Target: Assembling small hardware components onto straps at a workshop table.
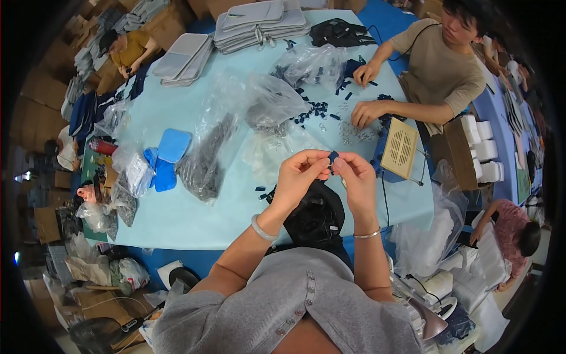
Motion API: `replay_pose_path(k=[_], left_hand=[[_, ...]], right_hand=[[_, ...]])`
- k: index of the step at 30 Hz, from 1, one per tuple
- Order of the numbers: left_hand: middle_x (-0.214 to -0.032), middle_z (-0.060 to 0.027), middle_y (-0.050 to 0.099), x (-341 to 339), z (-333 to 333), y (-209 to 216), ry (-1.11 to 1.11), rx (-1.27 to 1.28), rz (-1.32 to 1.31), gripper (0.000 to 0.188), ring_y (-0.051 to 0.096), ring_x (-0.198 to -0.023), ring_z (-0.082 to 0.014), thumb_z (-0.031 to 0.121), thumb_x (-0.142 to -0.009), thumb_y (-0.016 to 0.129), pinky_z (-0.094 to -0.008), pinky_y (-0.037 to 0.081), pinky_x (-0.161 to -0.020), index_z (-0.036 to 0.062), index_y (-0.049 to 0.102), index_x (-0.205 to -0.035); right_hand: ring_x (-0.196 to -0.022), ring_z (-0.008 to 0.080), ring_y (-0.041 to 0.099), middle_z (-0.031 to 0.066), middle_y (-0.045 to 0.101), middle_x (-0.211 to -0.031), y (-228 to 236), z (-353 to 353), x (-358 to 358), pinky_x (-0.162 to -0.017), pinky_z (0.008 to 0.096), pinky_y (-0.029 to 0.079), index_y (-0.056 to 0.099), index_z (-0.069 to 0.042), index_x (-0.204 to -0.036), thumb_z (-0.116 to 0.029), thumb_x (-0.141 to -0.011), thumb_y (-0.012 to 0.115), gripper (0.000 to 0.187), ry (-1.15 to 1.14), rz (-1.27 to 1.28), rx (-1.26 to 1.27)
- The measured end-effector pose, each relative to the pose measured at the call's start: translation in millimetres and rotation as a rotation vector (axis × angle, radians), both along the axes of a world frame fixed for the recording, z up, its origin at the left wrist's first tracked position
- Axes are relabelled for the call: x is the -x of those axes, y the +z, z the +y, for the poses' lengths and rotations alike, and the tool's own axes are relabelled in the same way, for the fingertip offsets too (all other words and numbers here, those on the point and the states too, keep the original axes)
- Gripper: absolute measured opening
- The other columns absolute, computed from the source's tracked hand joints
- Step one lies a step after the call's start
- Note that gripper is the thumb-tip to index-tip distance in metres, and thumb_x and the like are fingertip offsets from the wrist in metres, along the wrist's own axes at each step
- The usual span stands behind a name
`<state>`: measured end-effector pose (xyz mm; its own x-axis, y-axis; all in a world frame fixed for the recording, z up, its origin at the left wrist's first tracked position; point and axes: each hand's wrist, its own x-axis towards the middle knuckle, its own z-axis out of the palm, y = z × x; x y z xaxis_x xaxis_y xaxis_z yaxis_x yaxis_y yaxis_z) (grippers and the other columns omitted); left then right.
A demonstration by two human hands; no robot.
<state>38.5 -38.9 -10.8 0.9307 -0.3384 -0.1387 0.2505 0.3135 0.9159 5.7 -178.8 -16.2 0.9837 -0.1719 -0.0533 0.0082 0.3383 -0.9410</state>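
Note:
Above the near part of the table, my left hand [302, 176] and my right hand [356, 180] meet with fingertips pinched on a small navy fabric tab [333, 157]. Whether a metal piece sits in the tab is too small to tell. Beneath my wrists lies a black bag [318, 213], partly covered by my arms. Beyond my hands, loose navy tabs [318, 109] are heaped next to small silvery metal pieces [352, 133]. A co-worker's hands [367, 113] are over that heap at the right.
Clear plastic bags [274, 100] and a bag of dark pieces [206, 162] lie on the pale blue table [177, 221]. A blue box with a cream grille [399, 147] stands at the right. Grey cases [259, 26] are stacked at the back. Blue pouches [172, 147] lie left.

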Motion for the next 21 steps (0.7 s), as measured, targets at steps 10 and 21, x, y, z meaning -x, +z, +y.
replay_pose_path(k=[10,21], left_hand=[[-0.089,-0.0078,0.058,4,-8,12,0.157,-0.437,-0.59,0.024,0.06,-0.071,-0.0116,0.0,-0.074,0.067,-0.023,0.052,-0.061,0.0025,0.064,-0.097],[-0.091,-0.0074,0.058,1,-5,8,0.163,-0.44,-0.635,0.025,0.06,-0.074,-0.0121,-0.005,-0.069,0.065,-0.023,0.054,-0.062,0.0032,0.066,-0.093]], right_hand=[[-0.073,0.009,0.056,0.0044,0.063,-0.082,-3,-1,3,-0.069,0.022,0.045,0.062,0.001,-0.093,-0.008,-0.085,0.059,0.012,-0.014,0.002,-0.188],[-0.076,0.0114,0.059,0.0063,0.064,-0.082,1,1,7,-0.072,0.0243,0.046,0.062,0.002,-0.094,-0.007,-0.084,0.06,0.014,0.015,-0.016,-0.172]])
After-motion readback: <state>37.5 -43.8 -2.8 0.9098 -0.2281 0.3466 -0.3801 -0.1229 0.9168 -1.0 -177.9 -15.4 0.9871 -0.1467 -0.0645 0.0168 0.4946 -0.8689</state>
